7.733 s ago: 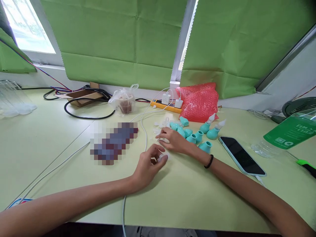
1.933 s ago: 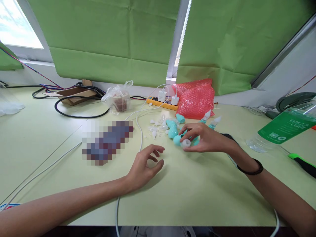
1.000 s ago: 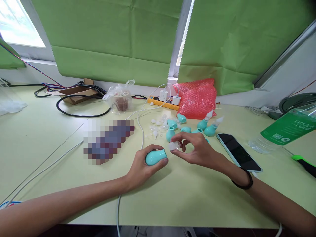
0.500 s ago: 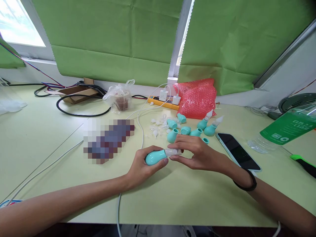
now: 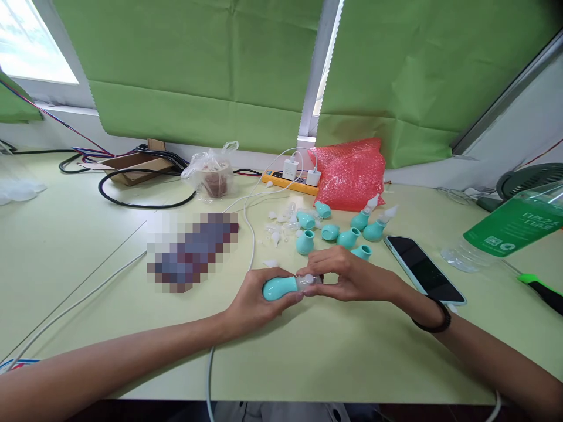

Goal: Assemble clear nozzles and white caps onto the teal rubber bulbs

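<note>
Pale green bench (image 5: pixel 343 351) filling the whole view, green paper blinds (image 5: pixel 197 76) hanging behind its far edge. Open, bare surface along the near edge on either side of the forearms and over most of the left half, crossed only by a white cable (image 5: pixel 250 234) trailing from the power strip (image 5: pixel 290 183) at the far edge down to the near edge. Along the far edge, left of the strip, a black cable loop (image 5: pixel 132 202) and a bagged cup (image 5: pixel 213 176); just right of the strip, red bubble wrap (image 5: pixel 352 176). At the right edge, a clear bottle (image 5: pixel 505 231) with a green label. Between bottle and hands, a dark phone (image 5: pixel 420 269) lying flat, near the right forearm. Midway along the bench, nearer the near edge, left hand (image 5: pixel 253 299) closed narrow around a teal bulb (image 5: pixel 279 288), the bulb level, neck pointing right. From the right, right hand (image 5: pixel 352 278) meeting it, fingertips pinched tight on a small clear tip (image 5: pixel 308 281) held at the bulb's neck; cannot tell whether fully seated. Just beyond the hands toward the far edge, loose teal bulbs (image 5: pixel 329 231) in a cluster, and left of them scattered small clear tips (image 5: pixel 277 231).
</note>
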{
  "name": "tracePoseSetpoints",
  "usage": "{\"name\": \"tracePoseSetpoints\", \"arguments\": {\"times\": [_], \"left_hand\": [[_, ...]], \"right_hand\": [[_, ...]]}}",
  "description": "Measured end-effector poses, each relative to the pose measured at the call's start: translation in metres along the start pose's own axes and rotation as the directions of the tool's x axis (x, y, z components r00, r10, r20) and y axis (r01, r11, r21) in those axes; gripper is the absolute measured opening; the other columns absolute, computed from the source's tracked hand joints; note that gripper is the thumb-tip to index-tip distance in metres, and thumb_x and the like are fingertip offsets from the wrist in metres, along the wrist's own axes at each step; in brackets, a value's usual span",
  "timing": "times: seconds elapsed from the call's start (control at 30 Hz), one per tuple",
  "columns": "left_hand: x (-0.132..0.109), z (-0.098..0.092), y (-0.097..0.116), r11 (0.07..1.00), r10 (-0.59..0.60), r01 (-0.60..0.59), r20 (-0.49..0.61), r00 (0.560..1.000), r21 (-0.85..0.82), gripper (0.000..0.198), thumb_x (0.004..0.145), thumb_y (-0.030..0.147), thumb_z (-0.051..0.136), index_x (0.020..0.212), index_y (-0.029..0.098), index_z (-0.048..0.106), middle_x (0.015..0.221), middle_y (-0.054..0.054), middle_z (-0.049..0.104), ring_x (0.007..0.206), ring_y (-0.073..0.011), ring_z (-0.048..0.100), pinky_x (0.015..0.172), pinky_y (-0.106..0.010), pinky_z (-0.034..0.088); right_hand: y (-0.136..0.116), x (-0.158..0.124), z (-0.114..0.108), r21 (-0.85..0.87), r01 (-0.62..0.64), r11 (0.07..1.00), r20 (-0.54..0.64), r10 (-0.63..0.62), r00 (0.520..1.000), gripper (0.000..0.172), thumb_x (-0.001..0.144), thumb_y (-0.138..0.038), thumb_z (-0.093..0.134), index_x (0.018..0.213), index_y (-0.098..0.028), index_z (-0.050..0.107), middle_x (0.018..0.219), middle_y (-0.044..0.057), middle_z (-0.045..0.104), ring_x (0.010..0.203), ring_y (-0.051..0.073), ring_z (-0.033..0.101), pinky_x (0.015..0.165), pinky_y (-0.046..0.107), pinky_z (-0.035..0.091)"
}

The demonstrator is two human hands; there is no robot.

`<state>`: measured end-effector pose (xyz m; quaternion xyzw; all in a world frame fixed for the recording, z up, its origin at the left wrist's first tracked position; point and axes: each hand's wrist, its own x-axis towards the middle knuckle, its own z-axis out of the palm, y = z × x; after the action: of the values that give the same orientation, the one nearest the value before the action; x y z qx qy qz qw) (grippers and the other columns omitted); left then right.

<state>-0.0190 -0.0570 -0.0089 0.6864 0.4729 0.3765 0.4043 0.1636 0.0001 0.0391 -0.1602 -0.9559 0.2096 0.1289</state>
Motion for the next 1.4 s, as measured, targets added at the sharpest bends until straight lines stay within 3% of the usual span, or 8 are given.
{"name": "tracePoseSetpoints", "arguments": {"times": [0.17, 0.33, 0.63, 0.8, 0.93, 1.0, 1.07, 1.4], "left_hand": [[0.0, 0.002, -0.002, 0.981, 0.064, -0.045, -0.096, 0.993, 0.191, 0.025, 0.067, 0.037, 0.059, 0.078, 0.014, 0.063, 0.066, -0.002, 0.063, 0.056, -0.0119, 0.053, 0.05, -0.02, 0.04], [-0.001, 0.002, 0.0, 0.976, 0.102, -0.083, -0.086, 0.991, 0.201, 0.022, 0.066, 0.033, 0.061, 0.077, 0.015, 0.063, 0.069, -0.002, 0.065, 0.059, -0.0124, 0.056, 0.057, -0.022, 0.042], [-0.005, 0.004, -0.006, 0.93, 0.241, -0.203, -0.091, 0.966, 0.307, 0.019, 0.067, 0.03, 0.061, 0.081, 0.016, 0.061, 0.071, -0.002, 0.066, 0.06, -0.0127, 0.058, 0.058, -0.023, 0.044], [-0.005, 0.004, -0.003, 0.916, 0.267, -0.231, -0.069, 0.961, 0.328, 0.018, 0.069, 0.031, 0.059, 0.08, 0.016, 0.062, 0.071, -0.002, 0.066, 0.061, -0.0132, 0.058, 0.059, -0.023, 0.044], [-0.004, 0.002, 0.001, 0.95, 0.225, -0.184, -0.144, 0.964, 0.253, 0.021, 0.07, 0.034, 0.058, 0.079, 0.016, 0.064, 0.068, -0.002, 0.066, 0.057, -0.0124, 0.058, 0.055, -0.022, 0.044], [-0.004, 0.002, 0.001, 0.96, 0.22, -0.179, -0.182, 0.958, 0.218, 0.024, 0.069, 0.033, 0.059, 0.085, 0.016, 0.064, 0.076, -0.003, 0.068, 0.062, -0.0134, 0.06, 0.058, -0.022, 0.046], [-0.005, 0.001, 0.0, 0.96, 0.24, -0.205, -0.183, 0.953, 0.19, 0.027, 0.068, 0.031, 0.061, 0.089, 0.016, 0.064, 0.084, -0.005, 0.068, 0.068, -0.0147, 0.062, 0.064, -0.022, 0.047], [-0.007, 0.0, -0.003, 0.977, 0.164, -0.139, -0.16, 0.973, 0.159, 0.024, 0.065, 0.033, 0.061, 0.075, 0.012, 0.066, 0.07, -0.005, 0.068, 0.059, -0.0155, 0.06, 0.054, -0.021, 0.045]], "right_hand": [[0.009, 0.002, 0.004, 0.354, -0.225, 0.908, 0.142, 0.186, 0.972, 0.028, 0.078, -0.036, 0.05, 0.091, -0.014, 0.062, 0.064, 0.001, 0.057, 0.056, 0.008, 0.052, 0.049, 0.018, 0.041], [0.013, 0.006, 0.009, 0.682, -0.393, 0.616, 0.263, 0.295, 0.919, 0.067, 0.07, -0.032, 0.061, 0.126, -0.022, 0.025, 0.064, -0.003, 0.059, 0.049, 0.008, 0.056, 0.047, 0.02, 0.048], [0.017, 0.011, 0.016, 0.783, -0.506, 0.363, 0.42, 0.291, 0.859, 0.055, 0.069, -0.032, 0.062, 0.114, -0.018, 0.033, 0.057, -0.003, 0.061, 0.043, 0.009, 0.056, 0.04, 0.019, 0.047], [0.015, 0.009, 0.021, 0.747, -0.548, 0.376, 0.468, 0.288, 0.836, 0.051, 0.073, -0.037, 0.056, 0.114, -0.019, 0.03, 0.058, -0.002, 0.061, 0.044, 0.012, 0.058, 0.041, 0.021, 0.046], [0.001, 0.014, 0.003, 0.528, -0.481, 0.7, 0.294, 0.381, 0.877, 0.042, 0.082, -0.043, 0.041, 0.116, -0.019, 0.033, 0.062, 0.0, 0.061, 0.05, 0.011, 0.057, 0.048, 0.023, 0.045], [-0.003, 0.022, -0.013, 0.151, -0.407, 0.901, 0.005, 0.411, 0.912, 0.039, 0.083, -0.041, 0.04, 0.115, -0.02, 0.04, 0.063, 0.001, 0.06, 0.059, 0.013, 0.057, 0.056, 0.025, 0.042], [0.001, 0.035, -0.026, -0.25, -0.355, 0.901, -0.229, 0.301, 0.926, 0.033, 0.083, -0.035, 0.042, 0.112, -0.02, 0.047, 0.07, 0.003, 0.061, 0.069, 0.016, 0.056, 0.061, 0.027, 0.039], [0.048, 0.086, 0.014, -0.694, 0.102, 0.712, 0.176, 0.03, 0.984, 0.022, 0.073, -0.001, 0.044, 0.069, -0.015, 0.061, 0.076, 0.009, 0.056, 0.081, 0.019, 0.046, 0.052, 0.025, 0.035]]}}
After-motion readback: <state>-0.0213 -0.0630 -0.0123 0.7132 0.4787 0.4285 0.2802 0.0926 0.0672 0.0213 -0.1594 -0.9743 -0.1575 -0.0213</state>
